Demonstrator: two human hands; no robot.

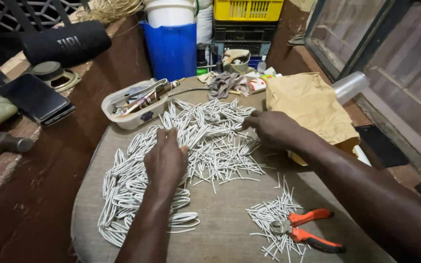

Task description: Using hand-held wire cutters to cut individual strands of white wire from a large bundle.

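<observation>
orange-handled pliers [304, 230] lie nearest us on cut white pieces [275, 221], near right on the bench [220, 229]. our left hand [165, 160] and right hand [273, 127] rest on the white wire loops [205, 131], mid-bench; we cannot tell what the curled fingers grip.

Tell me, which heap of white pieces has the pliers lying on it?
The small heap of short straight white pieces nearest the camera: the orange-handled pliers rest on it. The bigger piles under the hands hold no tool.
</observation>
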